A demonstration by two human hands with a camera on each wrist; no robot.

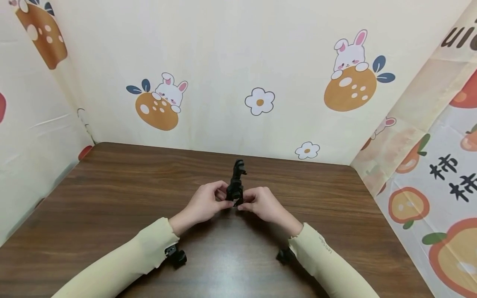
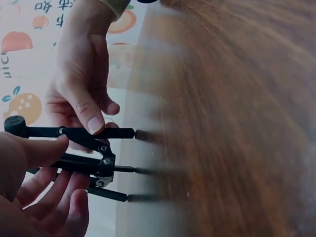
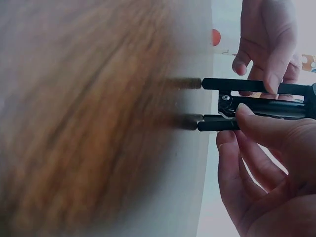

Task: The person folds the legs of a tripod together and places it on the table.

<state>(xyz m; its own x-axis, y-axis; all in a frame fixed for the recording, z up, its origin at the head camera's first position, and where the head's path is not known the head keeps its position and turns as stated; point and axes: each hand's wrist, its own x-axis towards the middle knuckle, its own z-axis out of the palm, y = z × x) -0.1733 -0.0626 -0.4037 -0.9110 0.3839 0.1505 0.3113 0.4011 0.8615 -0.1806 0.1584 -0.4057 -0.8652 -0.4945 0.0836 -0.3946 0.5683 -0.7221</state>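
Observation:
A small black tripod (image 1: 235, 184) stands upright on the brown table between both hands, its narrow top rising above them. From its left side, the left hand (image 1: 203, 202) pinches the lower part with thumb and fingers. Opposite it, the right hand (image 1: 265, 203) grips low on the other side. Seen in the left wrist view, the right thumb lies on one tripod leg (image 2: 118, 133), and the leg tips are at the tabletop. Metal joints show where the legs meet the centre column. In the right wrist view, the left thumb presses another leg (image 3: 217, 84).
The wood-grain table (image 1: 149, 178) reaches back to a cream curtain (image 1: 216, 49) printed with rabbits and oranges. A fruit-print cloth (image 1: 417, 219) hangs along the right edge. Black wrist cameras sit under both sleeves, including the left camera (image 1: 176, 256).

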